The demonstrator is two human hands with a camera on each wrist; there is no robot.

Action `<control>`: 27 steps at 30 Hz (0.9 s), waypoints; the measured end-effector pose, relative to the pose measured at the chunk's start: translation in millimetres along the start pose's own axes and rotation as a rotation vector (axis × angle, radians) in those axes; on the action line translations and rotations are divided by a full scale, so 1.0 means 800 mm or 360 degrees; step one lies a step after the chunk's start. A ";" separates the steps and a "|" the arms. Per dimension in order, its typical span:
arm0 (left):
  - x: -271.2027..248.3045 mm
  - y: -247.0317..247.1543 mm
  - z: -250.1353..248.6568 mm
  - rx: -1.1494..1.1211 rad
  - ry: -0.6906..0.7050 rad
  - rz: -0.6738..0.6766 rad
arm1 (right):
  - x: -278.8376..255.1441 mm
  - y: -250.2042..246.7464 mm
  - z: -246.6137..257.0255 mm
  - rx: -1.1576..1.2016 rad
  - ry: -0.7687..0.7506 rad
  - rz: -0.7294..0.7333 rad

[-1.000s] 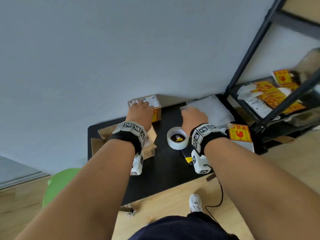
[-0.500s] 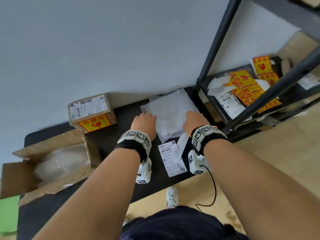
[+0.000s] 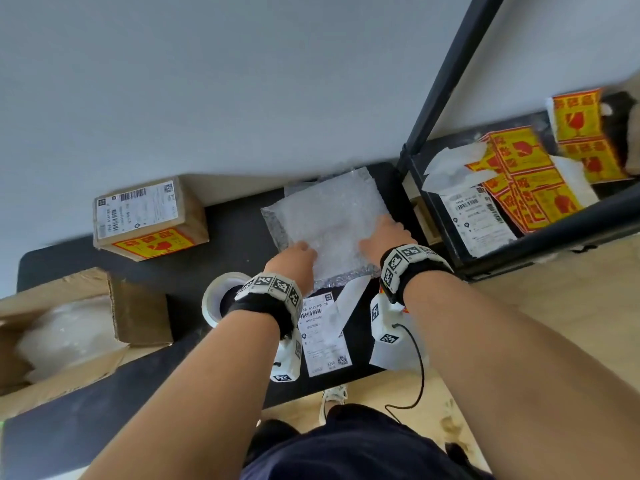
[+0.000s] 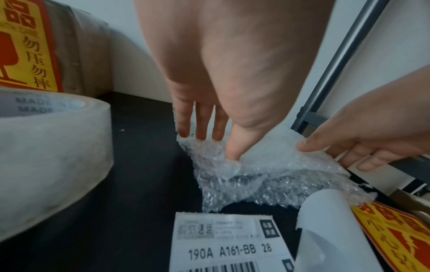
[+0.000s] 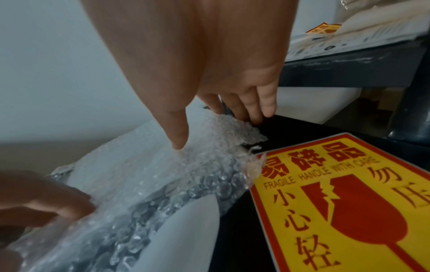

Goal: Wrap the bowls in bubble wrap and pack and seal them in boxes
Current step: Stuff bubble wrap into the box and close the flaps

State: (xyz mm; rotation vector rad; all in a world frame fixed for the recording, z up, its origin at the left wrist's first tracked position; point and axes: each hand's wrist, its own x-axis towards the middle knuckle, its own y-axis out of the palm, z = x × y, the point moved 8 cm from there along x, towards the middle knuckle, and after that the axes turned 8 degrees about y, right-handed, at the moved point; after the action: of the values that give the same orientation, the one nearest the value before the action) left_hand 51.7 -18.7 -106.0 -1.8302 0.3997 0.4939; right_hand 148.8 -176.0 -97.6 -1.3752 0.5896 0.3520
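A stack of bubble wrap sheets (image 3: 329, 216) lies on the black table (image 3: 221, 237) against the wall. My left hand (image 3: 301, 251) is at its near left edge. In the left wrist view the thumb (image 4: 232, 152) sits on top and the fingers (image 4: 200, 132) reach behind the edge, pinching the raised bubble wrap (image 4: 256, 165). My right hand (image 3: 377, 233) holds the near right edge the same way, thumb (image 5: 177, 141) on top, fingers (image 5: 253, 110) past the rim. An open cardboard box (image 3: 138, 313) at left holds a bubble-wrapped bundle (image 3: 65, 337). No bare bowl shows.
A sealed box (image 3: 149, 216) with a fragile sticker stands at the back left. A tape roll (image 3: 216, 299) and a shipping label (image 3: 323, 336) lie by my left wrist. A fragile sticker (image 5: 349, 193) lies near my right wrist. A black shelf (image 3: 519, 237) with stickers is to the right.
My left hand left the sealed box and came over to the bubble wrap. Both hands now hold its near edge, and the view has swung right and closer.
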 end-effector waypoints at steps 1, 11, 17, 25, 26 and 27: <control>0.002 0.000 0.001 -0.0004 -0.0009 0.0011 | 0.004 0.003 -0.001 -0.0018 0.0009 0.0014; 0.011 -0.021 0.003 -0.0027 -0.0037 -0.0047 | -0.017 -0.048 0.028 0.0081 -0.0323 -0.0374; -0.009 -0.116 0.015 -0.0187 -0.0230 -0.0617 | -0.050 -0.094 0.039 0.0465 -0.0515 -0.0309; -0.037 -0.212 0.050 -0.0716 -0.0397 -0.0874 | -0.098 -0.154 0.077 0.0857 -0.0725 -0.0354; -0.041 -0.217 0.055 -0.0760 -0.0401 -0.0908 | -0.100 -0.157 0.079 0.0946 -0.0710 -0.0339; -0.048 -0.223 0.057 -0.0769 -0.0395 -0.0954 | -0.104 -0.160 0.080 0.1034 -0.0701 -0.0337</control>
State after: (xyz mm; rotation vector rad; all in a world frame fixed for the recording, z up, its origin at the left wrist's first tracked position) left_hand 102.9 79.5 46.4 -2.1888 -0.4723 0.4062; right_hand 165.4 -127.1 59.6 -0.6909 0.1581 0.2483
